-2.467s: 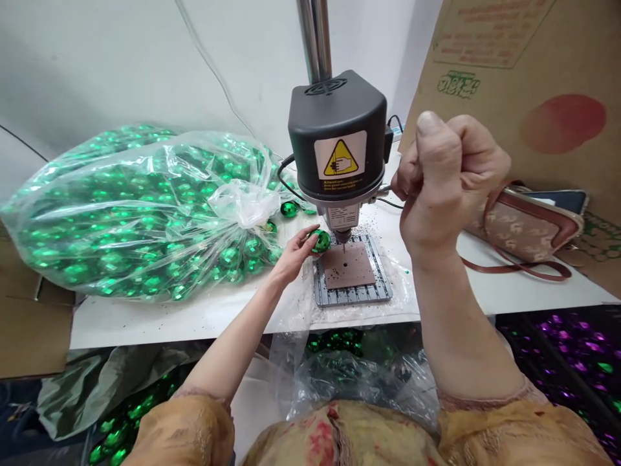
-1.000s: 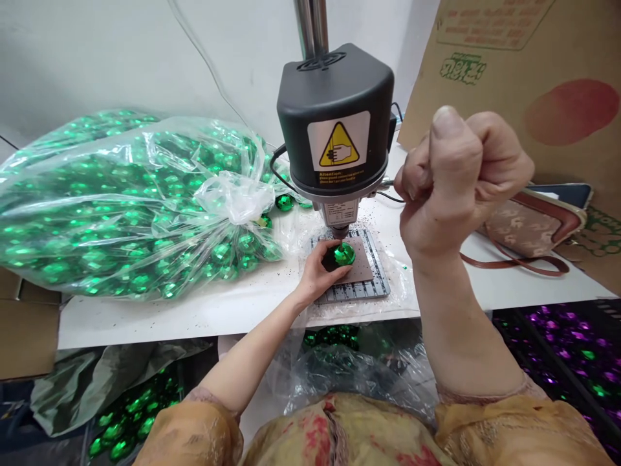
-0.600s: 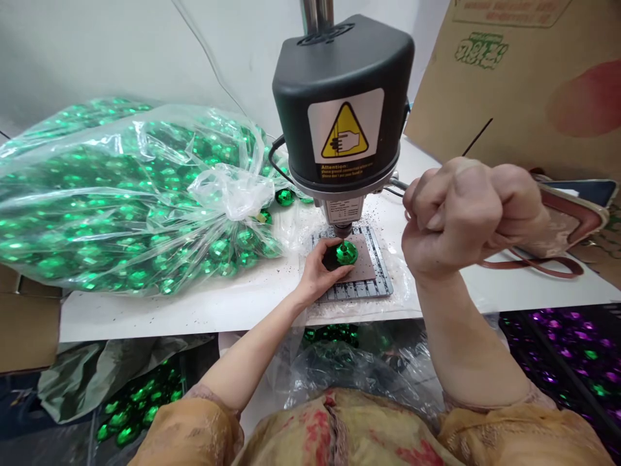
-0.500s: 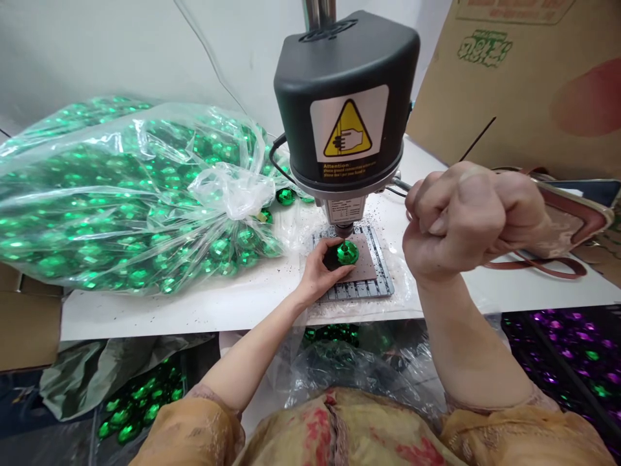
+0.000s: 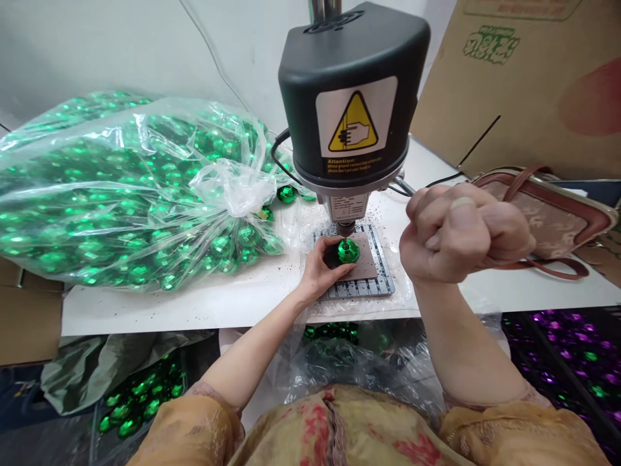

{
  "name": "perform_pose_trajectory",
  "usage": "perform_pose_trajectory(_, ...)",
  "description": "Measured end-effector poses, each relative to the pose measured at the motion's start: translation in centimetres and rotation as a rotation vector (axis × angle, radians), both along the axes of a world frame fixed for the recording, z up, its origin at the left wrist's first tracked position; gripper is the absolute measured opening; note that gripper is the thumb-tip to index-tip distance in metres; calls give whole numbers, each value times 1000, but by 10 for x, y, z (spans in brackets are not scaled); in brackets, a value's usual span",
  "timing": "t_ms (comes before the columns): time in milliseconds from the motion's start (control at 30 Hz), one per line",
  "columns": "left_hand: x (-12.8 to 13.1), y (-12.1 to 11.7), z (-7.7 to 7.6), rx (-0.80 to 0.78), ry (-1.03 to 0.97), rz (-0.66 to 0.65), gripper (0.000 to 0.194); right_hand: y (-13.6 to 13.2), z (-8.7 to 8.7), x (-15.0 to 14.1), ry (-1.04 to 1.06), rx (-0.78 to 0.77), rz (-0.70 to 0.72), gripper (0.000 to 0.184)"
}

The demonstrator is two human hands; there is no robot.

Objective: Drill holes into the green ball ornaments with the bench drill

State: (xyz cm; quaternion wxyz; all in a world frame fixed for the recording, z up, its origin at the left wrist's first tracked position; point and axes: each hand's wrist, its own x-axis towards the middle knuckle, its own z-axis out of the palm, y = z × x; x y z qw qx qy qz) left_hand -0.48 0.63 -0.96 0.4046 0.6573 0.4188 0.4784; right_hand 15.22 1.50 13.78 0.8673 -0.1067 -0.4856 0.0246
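One left hand point(image 5: 320, 268) pinching ball point(image 5: 350, 254), right hand point(image 5: 458, 233) fisted round lever point(image 5: 404, 186)

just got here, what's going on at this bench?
One person is at a small drill press. The left hand holds a green faceted ball on the brown board, beneath the chuck. The right hand is closed around the press's lever. The bit looks to be at the top of the ball; how deep, I can't tell. A tied clear bag of similar green balls lies left of the press.
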Motion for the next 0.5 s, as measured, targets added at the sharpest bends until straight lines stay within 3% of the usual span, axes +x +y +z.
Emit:
perform_pose_trajectory(367, 0, -1, 1, 20, -4, 5, 57, 0, -22, 7, -123, 70, -12, 44)
perform_pose_trajectory(500, 1, 1, 0, 32, 6, 5, 57, -2, -10, 4, -68, 22, -12, 46)
